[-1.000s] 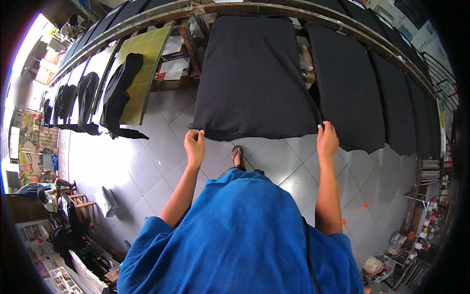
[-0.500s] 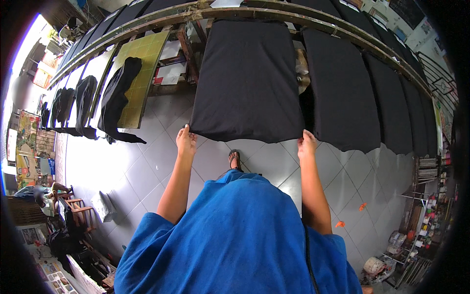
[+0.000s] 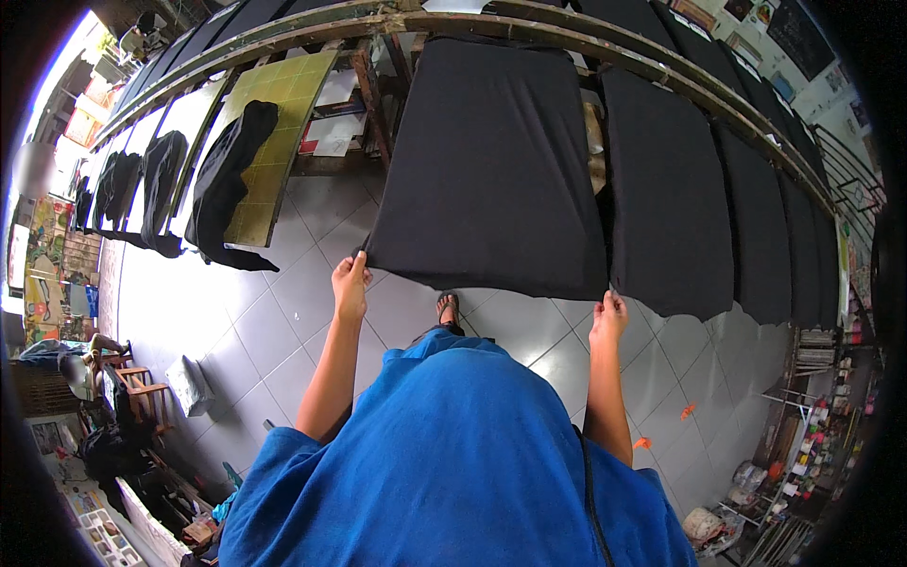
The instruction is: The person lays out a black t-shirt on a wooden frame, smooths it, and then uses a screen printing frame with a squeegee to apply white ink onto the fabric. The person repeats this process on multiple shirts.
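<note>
We have the black cloth (image 3: 487,170) spread out ahead of our hands, far end up by the wooden rail (image 3: 453,21). Left hand (image 3: 350,286) pinches its near left corner, right hand (image 3: 609,317) its near right one. Tight spot: black panel (image 3: 669,189) just beside its right edge. Left of it, well apart, we see a yellow board (image 3: 302,123) with bunched dark fabric (image 3: 227,189). Sandaled foot (image 3: 448,307) shows just past its near edge.
</note>
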`<state>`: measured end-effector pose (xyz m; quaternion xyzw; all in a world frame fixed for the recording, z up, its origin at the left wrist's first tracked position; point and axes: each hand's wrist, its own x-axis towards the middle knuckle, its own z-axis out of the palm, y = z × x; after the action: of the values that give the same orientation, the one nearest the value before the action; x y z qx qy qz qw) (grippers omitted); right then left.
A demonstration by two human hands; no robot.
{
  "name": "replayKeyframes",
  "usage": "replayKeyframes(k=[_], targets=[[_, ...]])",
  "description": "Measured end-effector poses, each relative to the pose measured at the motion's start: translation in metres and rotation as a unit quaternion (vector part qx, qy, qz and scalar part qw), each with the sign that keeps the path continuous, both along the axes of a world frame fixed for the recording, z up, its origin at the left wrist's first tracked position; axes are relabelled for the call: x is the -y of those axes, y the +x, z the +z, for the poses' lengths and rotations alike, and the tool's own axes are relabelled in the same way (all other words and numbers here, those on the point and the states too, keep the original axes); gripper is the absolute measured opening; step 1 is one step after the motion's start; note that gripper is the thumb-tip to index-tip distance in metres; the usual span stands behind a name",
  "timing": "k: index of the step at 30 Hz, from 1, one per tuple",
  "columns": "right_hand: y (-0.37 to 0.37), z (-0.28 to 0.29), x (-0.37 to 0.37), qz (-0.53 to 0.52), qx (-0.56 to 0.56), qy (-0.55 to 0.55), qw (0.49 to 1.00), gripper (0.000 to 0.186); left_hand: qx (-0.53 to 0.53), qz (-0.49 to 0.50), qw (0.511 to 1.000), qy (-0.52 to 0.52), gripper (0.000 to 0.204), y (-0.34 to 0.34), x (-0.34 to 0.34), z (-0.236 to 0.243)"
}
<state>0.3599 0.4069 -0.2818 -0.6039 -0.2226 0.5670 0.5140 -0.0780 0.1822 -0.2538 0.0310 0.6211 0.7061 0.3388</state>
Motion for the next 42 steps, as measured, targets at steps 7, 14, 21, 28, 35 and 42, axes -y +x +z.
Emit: replayKeyframes(k=[7, 14, 21, 28, 35, 42], targets=[[-0.021, 0.005, 0.000, 0.128, 0.055, -0.103, 0.985, 0.008, 0.039, -0.003, 0.996, -0.082, 0.026, -0.029, 0.012, -0.004], [-0.048, 0.075, -0.029, 0.151, 0.259, 0.161, 0.940, 0.019, -0.084, -0.071, 0.984, -0.139, 0.025, -0.127, -0.047, -0.008], [-0.152, 0.093, -0.253, 0.260, 0.251, 0.195, 0.912, 0.027, -0.194, -0.229, 0.946, -0.120, 0.030, -0.197, -0.273, 0.041], [-0.247, 0.052, -0.481, 0.295, 0.239, 0.042, 0.924, 0.048, -0.170, -0.233, 0.948, -0.135, 0.031, -0.247, -0.458, 0.035], [-0.291, 0.010, -0.546, 0.299, 0.181, 0.154, 0.924, 0.026, -0.030, -0.232, 0.969, -0.082, 0.040, -0.255, -0.538, 0.038], [-0.297, 0.027, -0.575, 0.131, 0.418, 0.248, 0.864, 0.028, -0.240, -0.172, 0.952, -0.076, 0.020, -0.289, -0.560, -0.002]])
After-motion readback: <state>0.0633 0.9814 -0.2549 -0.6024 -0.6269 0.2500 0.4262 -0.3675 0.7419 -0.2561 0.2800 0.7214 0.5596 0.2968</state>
